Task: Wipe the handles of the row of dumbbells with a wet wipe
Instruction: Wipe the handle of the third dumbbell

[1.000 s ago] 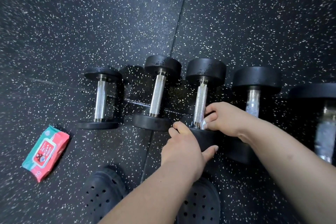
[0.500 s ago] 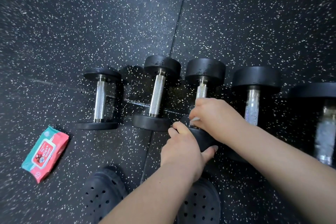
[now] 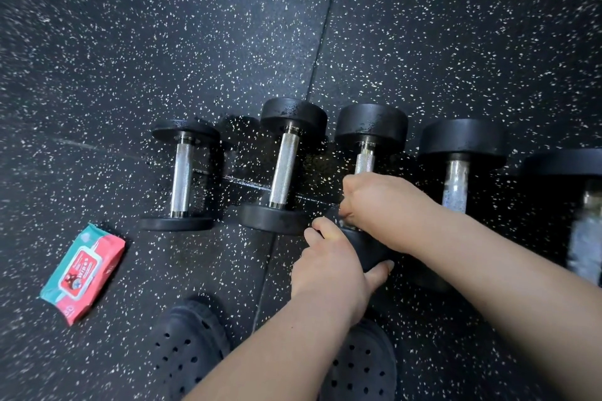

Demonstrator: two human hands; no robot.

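The third dumbbell [image 3: 371, 124] from the L in a row of five lies on a speckled black rubber floor [image 3: 163, 42]. Its knurled steel handle [image 3: 365, 161] runs near-to-far from the wearer, far end leaning slightly R. The right grip [image 3: 384, 205] is closed round the near half of that handle, knuckles up. The wet wipe is presumably inside the fist but can't be made out (only a pale sliver at the fist's near edge, too small to call). Bare steel shows btwn fist and far head, so the stroke probably has to travel along the handle's long axis, away from the wearer. The left grip [image 3: 329, 260] clamps the same dumbbell's near head [image 3: 365, 246], digits wrapped over its edge, likely to stop it rolling. Outward to the R, the fourth dumbbell [image 3: 456, 182] and fifth dumbbell [image 3: 586, 238] have handles that look wet & blotchy. To the L, the second dumbbell [image 3: 285, 169] and first dumbbell [image 3: 181, 176] look dry and bright, so approx. half the row seems left to do. That next handle lies just L of both grips, axis roughly parallel; the left grip is nearer it. Further L, well apart, lies a red-and-teal wipes pack [image 3: 83, 272]. Black perforated clogs [image 3: 189, 348] sit at the bottom edge.
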